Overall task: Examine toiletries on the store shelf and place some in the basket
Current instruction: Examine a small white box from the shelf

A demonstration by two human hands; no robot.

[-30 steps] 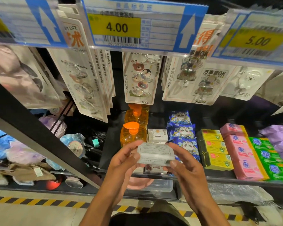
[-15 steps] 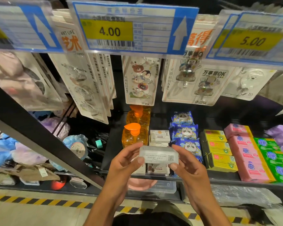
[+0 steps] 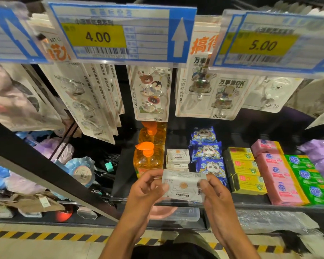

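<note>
The fingers (image 3: 163, 186) of both hands pinch a white soap pack (image 3: 183, 186) by its short ends, left hand (image 3: 146, 189) and right hand (image 3: 215, 195) holding it level in front of the shelf (image 3: 251, 203). A second ago the pack's fine-print side faced up. It is now tipped back, and the front faces the camera, with a round orange emblem above a script word that starts with D. The rest is too blurred to read. A QR code sits on the pack's upper edge. The turn suggests the examining step is nearly done, with front and back both checked. No basket is in view, so the pack has yet to go in one.

Just behind the hands, matching white packs (image 3: 178, 156) are stacked on the shelf. Orange pump bottles (image 3: 148, 157) stand to their left and blue panda packs (image 3: 207, 152) to their right. Farther right lie yellow boxes (image 3: 245, 169), pink bars (image 3: 281, 176) and green bars (image 3: 307, 176), whose small print is unreadable.

Hook cards hang above. One (image 3: 150, 92) reads 无痕粘钩 with a 5, and another (image 3: 230, 83) shows 万事 and OK. Price tags on the rail overhead read 4.00 (image 3: 97, 37) and 5.00 (image 3: 262, 45).
</note>
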